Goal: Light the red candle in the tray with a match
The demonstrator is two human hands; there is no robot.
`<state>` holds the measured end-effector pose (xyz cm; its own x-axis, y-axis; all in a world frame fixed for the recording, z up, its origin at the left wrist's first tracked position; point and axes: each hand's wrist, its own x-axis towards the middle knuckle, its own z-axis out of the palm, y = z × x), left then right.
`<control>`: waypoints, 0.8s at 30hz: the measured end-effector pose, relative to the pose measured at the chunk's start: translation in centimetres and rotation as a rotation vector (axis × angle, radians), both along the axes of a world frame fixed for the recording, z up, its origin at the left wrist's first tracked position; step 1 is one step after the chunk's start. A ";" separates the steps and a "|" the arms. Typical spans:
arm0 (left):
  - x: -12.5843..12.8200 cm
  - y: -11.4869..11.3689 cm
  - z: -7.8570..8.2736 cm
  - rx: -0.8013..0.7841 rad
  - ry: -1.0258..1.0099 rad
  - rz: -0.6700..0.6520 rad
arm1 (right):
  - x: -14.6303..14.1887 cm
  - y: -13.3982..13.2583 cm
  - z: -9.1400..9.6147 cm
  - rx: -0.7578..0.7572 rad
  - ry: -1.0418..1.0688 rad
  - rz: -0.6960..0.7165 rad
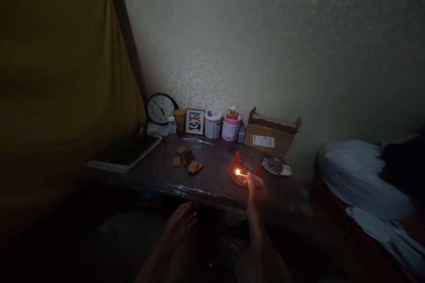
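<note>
In a dim room, my right hand (256,188) is pinched on a lit match (239,172) whose flame glows over a small round dish (239,177) on a dark table (212,172). Two red candles stand at the dish, one at its back (236,157) and one at its right (259,168). My left hand (182,220) hangs lower at the table's front edge, fingers loosely curled, nothing visible in it.
Small brown tiles (187,160) lie mid-table. Along the wall stand a clock (160,108), a framed panda picture (195,121), two tubs (213,124), a cat figurine (233,112) and an open cardboard box (271,135). A plate of sticks (275,166), a book (128,152), a yellow curtain (56,88).
</note>
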<state>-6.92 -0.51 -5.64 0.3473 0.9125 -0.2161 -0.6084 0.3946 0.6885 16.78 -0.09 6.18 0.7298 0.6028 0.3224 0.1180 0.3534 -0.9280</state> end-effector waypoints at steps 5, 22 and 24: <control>-0.1 0.1 -0.3 -0.006 -0.013 -0.012 | 0.4 0.7 0.4 0.028 0.001 0.007; -0.2 0.1 -0.4 -0.047 -0.097 -0.015 | 2.5 3.1 2.1 0.008 0.125 0.120; -0.2 0.3 -0.5 -0.065 -0.103 -0.019 | 2.9 3.5 2.1 0.011 0.135 0.122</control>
<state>-7.12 -0.26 -6.14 0.3874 0.8910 -0.2367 -0.6667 0.4481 0.5956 19.70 3.45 8.26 0.6889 0.6863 0.2335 -0.0519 0.3679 -0.9284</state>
